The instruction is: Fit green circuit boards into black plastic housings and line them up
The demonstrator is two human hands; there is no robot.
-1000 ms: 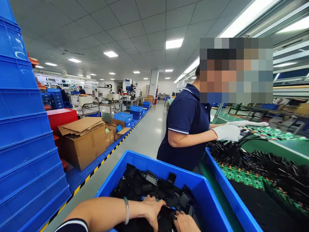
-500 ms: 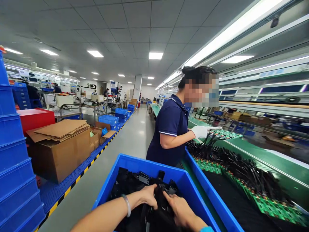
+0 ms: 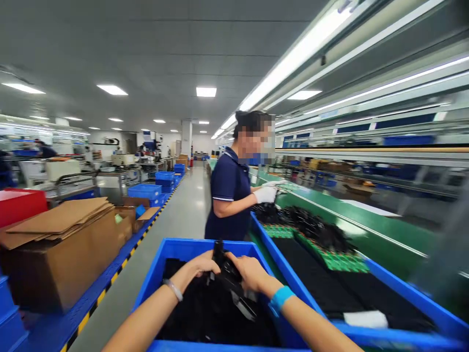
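Note:
Both hands are over a blue plastic bin (image 3: 176,242), inside its near-full load of black pieces (image 3: 198,313). My left hand (image 3: 202,264), below a pale bangle, closes on the left side of a bunch of black parts (image 3: 219,252). From the opposite side my right hand (image 3: 249,271), with a bright blue wristband, closes on the same bunch. One part stands upright between the hands; shiny grey-black pieces hang below the right fingers. Blur hides the exact kind of these parts, and some fingertips are hidden behind them.
A co-worker (image 3: 230,190) in a navy shirt and white gloves stands just beyond the bin. To the right, a long blue tray (image 3: 300,288) holds green circuit boards (image 3: 340,259) with black cables, beside a green conveyor (image 3: 388,230). Cardboard boxes (image 3: 84,254) line the left aisle edge.
The view has turned right and shifted. My hands have lifted the bunch of black parts from deep in the bin to near its far rim. The co-worker's gloved hands have moved slightly.

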